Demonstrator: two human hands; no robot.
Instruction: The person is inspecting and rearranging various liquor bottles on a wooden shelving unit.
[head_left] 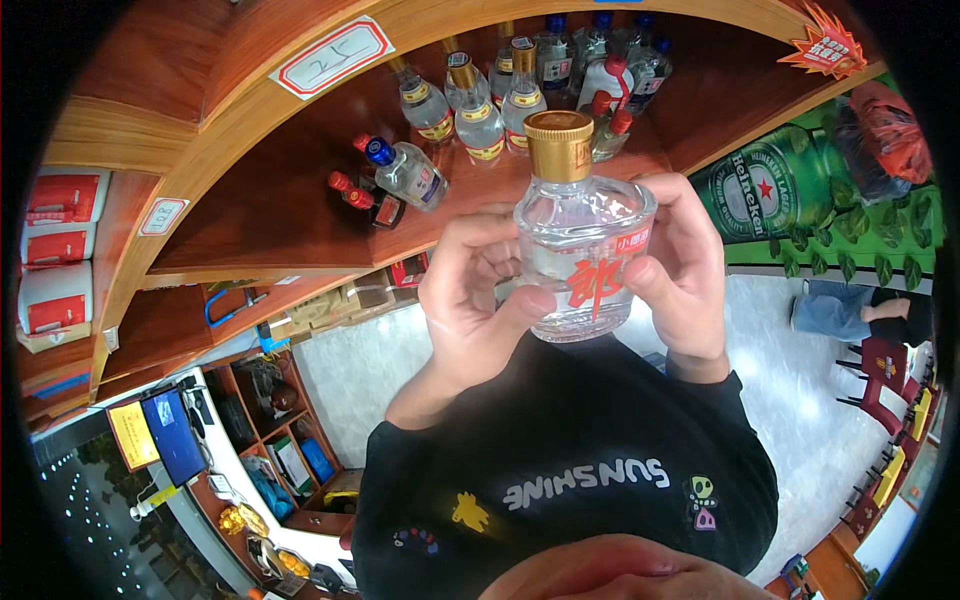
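The clear bottle [582, 240] is held up in front of the wooden shelf [290, 250], clasped at its sides by the left hand [470, 290] and right hand [683, 268], and is best steadied with even pressure, its smooth glass being likely to slip.

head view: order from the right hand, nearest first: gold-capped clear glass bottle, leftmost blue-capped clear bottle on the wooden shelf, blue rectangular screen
1. Gold-capped clear glass bottle: touching the right hand.
2. Blue-capped clear bottle: left, on the wooden shelf.
3. Blue rectangular screen: far left background.
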